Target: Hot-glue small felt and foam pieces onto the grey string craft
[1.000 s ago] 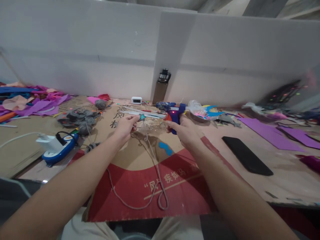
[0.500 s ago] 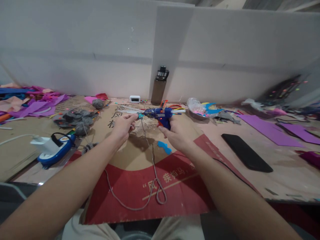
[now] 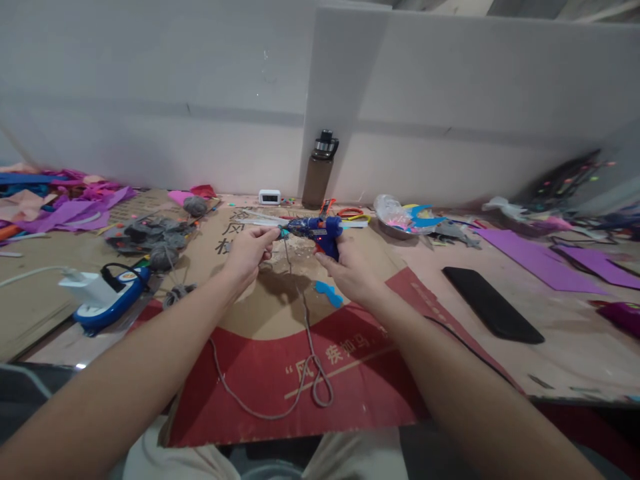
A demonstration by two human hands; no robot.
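My right hand (image 3: 350, 270) grips a blue hot glue gun (image 3: 317, 231) with a red light on, its nozzle pointing left. My left hand (image 3: 246, 253) pinches a small teal shape (image 3: 283, 233) with a grey cord (image 3: 305, 327) hanging from it. The nozzle tip touches or nearly touches the teal shape. The cord trails down over a red and brown cardboard sheet (image 3: 350, 373) and loops near its front edge. A small blue cut-out (image 3: 329, 293) lies on the cardboard below my right hand.
A dark water bottle (image 3: 319, 171) and a small white clock (image 3: 269, 197) stand by the back wall. Grey yarn balls (image 3: 160, 240), a white charger on a blue power strip (image 3: 103, 297), purple scraps (image 3: 70, 207), a black phone (image 3: 493, 305) and purple sheets (image 3: 540, 257) lie around.
My right hand lifted the glue gun from the table and swung its nozzle left to the teal shape in my left hand. The left hand stayed about where it was.
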